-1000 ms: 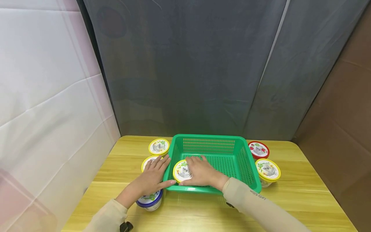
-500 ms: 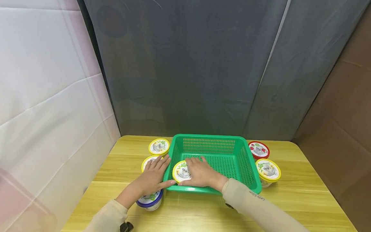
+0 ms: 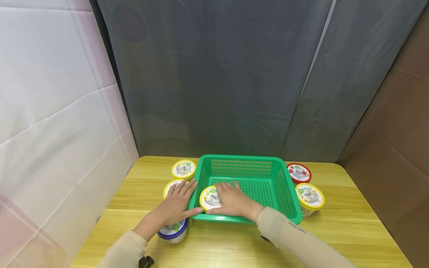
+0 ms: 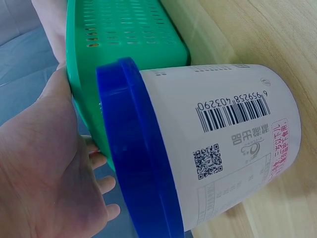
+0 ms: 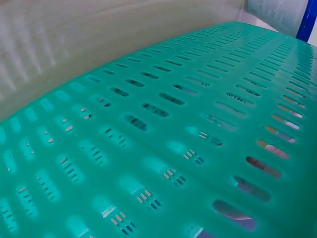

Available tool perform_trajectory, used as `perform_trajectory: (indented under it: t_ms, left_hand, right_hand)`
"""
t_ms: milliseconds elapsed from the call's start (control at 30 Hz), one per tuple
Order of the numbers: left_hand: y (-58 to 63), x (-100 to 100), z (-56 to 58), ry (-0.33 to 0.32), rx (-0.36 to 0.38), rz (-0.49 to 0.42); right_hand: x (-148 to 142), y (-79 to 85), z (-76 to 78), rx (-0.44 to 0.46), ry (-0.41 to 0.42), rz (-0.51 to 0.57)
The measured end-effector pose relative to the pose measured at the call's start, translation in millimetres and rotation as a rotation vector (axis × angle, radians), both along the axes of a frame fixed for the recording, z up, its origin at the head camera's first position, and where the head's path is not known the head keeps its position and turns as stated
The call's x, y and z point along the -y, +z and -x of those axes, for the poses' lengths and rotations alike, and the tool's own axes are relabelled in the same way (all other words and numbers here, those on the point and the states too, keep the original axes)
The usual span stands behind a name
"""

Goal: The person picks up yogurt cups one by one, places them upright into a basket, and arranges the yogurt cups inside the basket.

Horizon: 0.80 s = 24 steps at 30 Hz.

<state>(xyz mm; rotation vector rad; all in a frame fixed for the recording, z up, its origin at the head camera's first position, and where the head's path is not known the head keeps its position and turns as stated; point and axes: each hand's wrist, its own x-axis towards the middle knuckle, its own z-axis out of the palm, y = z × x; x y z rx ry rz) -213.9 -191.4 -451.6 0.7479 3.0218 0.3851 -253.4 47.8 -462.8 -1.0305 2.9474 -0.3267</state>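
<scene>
My right hand [image 3: 234, 200] reaches over the near rim of a green plastic basket [image 3: 244, 219]. Its fingers and thumb grip a round tub with a yellow-rimmed lid [image 3: 209, 199], upright in the basket's near left corner. The left hand [image 3: 175, 206] lies with fingers extended against the basket's left rim, its thumb at the near left corner. Beneath that palm stands a blue-lidded tub [image 3: 172, 230], whose white barcode side [image 4: 228, 129] fills much of the left wrist view. Only the slotted basket wall [image 5: 148, 148] fills the right wrist view; that hand is hidden there.
Two yellow-lidded tubs stand left of the basket: a far one [image 3: 183, 169] and a nearer one [image 3: 171, 186] partly covered by the left hand. On the right are a red-lidded tub [image 3: 299, 173] and a yellow-lidded tub [image 3: 310, 196]. Dark fabric [image 3: 214, 82] hangs behind the wooden table [image 3: 348, 219].
</scene>
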Motion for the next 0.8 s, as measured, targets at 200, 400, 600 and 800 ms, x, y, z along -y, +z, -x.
perform_trajectory:
  t_ms: [200,400,600,800]
  left_hand:
    - [0.4,0.0,-0.3,0.003,0.007,0.008]
    - [1.0,0.3,-0.2,0.002,0.005,0.009]
    - [1.8,0.0,-0.3,0.005,0.013,0.008]
    - [2.2,0.2,0.0,0.006,0.019,0.011]
  right_hand:
    - [-0.4,-1.4,0.0,-0.003,-0.007,-0.021]
    - [-0.9,-0.9,-0.7,-0.006,-0.006,-0.027]
    - [-1.6,2.4,-1.2,0.030,-0.007,-0.019]
    - [-6.4,8.9,1.3,0.064,-0.025,0.035]
